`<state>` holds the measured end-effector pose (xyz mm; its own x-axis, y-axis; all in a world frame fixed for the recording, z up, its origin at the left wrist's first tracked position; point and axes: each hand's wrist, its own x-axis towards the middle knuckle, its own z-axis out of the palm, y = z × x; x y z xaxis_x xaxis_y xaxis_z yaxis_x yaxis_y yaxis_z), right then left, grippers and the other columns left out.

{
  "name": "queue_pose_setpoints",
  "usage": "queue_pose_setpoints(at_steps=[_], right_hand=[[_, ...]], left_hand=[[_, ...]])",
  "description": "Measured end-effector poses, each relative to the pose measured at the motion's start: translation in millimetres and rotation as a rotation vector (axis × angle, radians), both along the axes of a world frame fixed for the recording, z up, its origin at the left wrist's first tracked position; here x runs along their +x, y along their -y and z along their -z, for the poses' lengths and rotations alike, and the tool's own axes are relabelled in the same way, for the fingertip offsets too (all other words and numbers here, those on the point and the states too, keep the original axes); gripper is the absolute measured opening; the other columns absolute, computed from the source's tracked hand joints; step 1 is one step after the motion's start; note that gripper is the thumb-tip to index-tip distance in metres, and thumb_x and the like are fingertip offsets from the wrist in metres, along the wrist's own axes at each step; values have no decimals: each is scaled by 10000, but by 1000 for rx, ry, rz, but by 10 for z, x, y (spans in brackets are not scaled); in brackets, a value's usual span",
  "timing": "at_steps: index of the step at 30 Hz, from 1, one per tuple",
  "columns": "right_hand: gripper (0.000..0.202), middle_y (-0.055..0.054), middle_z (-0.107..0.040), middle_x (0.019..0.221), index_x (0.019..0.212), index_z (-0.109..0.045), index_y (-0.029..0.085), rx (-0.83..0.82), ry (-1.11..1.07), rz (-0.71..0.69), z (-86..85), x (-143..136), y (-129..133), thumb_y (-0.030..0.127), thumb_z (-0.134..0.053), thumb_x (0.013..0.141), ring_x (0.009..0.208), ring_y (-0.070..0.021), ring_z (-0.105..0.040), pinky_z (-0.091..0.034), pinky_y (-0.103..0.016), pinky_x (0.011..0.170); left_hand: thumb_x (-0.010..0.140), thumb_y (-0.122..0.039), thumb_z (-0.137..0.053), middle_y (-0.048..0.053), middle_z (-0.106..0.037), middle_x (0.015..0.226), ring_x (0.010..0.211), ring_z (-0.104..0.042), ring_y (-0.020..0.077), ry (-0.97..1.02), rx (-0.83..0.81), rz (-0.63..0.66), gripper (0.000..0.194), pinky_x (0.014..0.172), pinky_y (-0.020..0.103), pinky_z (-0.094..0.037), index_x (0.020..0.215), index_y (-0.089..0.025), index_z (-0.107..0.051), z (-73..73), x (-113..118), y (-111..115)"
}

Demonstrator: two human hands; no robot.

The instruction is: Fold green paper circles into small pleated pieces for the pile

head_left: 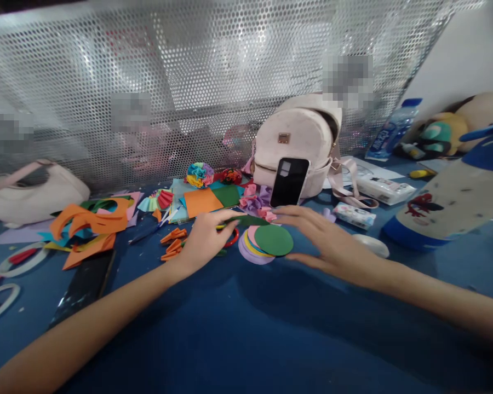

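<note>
A: Nearest item?
B: Tabletop, dark blue (238, 334). On it, between the hands: one overlapping set of round paper discs (257, 255), purple, yellow, blue and pink, a green one uppermost.

A: Hands?
B: Left hand (207, 238), thumb and fingers pinched together on a dark green paper piece (251, 220), held just beyond the discs. Right hand (324, 238), fingers and thumb apart, at the right edge of the green disc; contact, cannot tell.

A: Left side, close in?
B: Two pale oval rings (4, 301) with red pieces; one flat black glossy object (84, 282), partly under orange paper scraps (92, 219). Beside the left hand, folded orange paper pieces (172, 250) and a red loop handle (233, 237), partly hidden by that hand.

A: Right side?
B: One large bottle, whitish with blue base and lid (452, 197); one small white oval item (372, 246); two white plastic-wrapped packs (355, 215).

A: Middle distance?
B: Orange paper square (202, 202); crinkled pink and purple paper (257, 198); multicoloured paper ball (199, 174); black smartphone (290, 182), upright, blocking part of a pale pink backpack (298, 137).

A: Farthest?
B: Pale handbag (36, 194), left; clear blue-capped bottle (394, 131), right; perforated silver metal screen (181, 71), behind.
</note>
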<state>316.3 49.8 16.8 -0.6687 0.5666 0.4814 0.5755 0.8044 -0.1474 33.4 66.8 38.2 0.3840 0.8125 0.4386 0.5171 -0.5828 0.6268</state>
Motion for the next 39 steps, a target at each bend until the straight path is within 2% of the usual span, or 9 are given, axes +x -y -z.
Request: queue_pose_setpoints(at_steps=[2, 4, 12, 16, 21, 28, 33, 36, 39], right_hand=[[630, -164, -473, 1529, 1503, -396, 189, 29, 89, -2, 91, -12, -69, 497, -578, 985, 1393, -328, -473, -470, -525, 1094], [663, -157, -542, 1480, 1517, -376, 182, 45, 185, -12, 185, -17, -129, 485, -604, 973, 1334, -317, -546, -480, -510, 1082], [326, -111, -733, 1188, 1318, -579, 181, 150, 271, -29, 158, -24, -150, 315, -515, 1027, 1019, -253, -716, -551, -387, 882], [279, -96, -763, 1050, 1256, -612, 183, 153, 308, 4, 106, -26, -169, 213, -456, 1026, 891, -223, -733, -555, -337, 786], [293, -81, -783, 993, 1182, -671, 184, 185, 291, 31, 62, -29, -191, 137, -455, 989, 819, -223, -743, -563, -327, 727], [384, -139, -707, 1279, 1300, -624, 117, 280, 249, -68, 13, -244, -23, 101, -379, 1005, 1103, -262, -711, -582, -404, 883], [463, -126, -603, 1429, 1392, -536, 146, 230, 150, -115, -11, -491, 175, 432, -506, 1029, 1308, -272, -570, -484, -434, 1083], [297, -120, -662, 1318, 1251, -608, 171, 398, 14, -172, -8, -622, 245, 354, -541, 1026, 1296, -273, -550, -465, -442, 1066], [164, -105, -653, 1247, 1090, -643, 195, 294, -144, -283, 43, -715, 270, 291, -523, 1034, 1264, -250, -535, -448, -430, 1063]], left_hand=[[870, -243, -645, 43, -774, 866, 795, -730, 219, 181, -140, -51, 107, 703, 313, -586, 903, -182, -727, -81, -41, 123], [823, -284, -685, 23, -717, 744, 698, -694, 200, 271, -251, -100, 111, 617, 289, -560, 794, -179, -665, -112, -79, 250], [844, -333, -667, 39, -696, 870, 815, -678, 217, 345, -441, -134, 175, 744, 347, -587, 936, -190, -627, 111, -231, 631], [844, -357, -687, 32, -685, 816, 742, -673, 204, 365, -525, -106, 184, 677, 319, -582, 889, -191, -619, 184, -295, 718], [864, -349, -699, 57, -755, 944, 885, -723, 237, 461, -574, -78, 204, 793, 345, -607, 996, -196, -671, 255, -334, 752], [861, -446, -728, 117, -757, 1159, 1006, -733, 292, 715, -791, -25, 423, 842, 402, -612, 1190, -183, -690, 316, -315, 743], [817, -370, -791, 119, -760, 1156, 1043, -723, 294, 854, -846, 28, 438, 822, 365, -612, 1207, -190, -705, 270, -273, 756], [818, -293, -789, 108, -758, 1162, 1038, -727, 285, 890, -942, 121, 436, 817, 348, -610, 1235, -210, -695, 247, -258, 769], [827, -217, -768, 104, -747, 1194, 1079, -715, 290, 898, -1030, 203, 494, 858, 359, -597, 1308, -227, -656, 240, -249, 789]])
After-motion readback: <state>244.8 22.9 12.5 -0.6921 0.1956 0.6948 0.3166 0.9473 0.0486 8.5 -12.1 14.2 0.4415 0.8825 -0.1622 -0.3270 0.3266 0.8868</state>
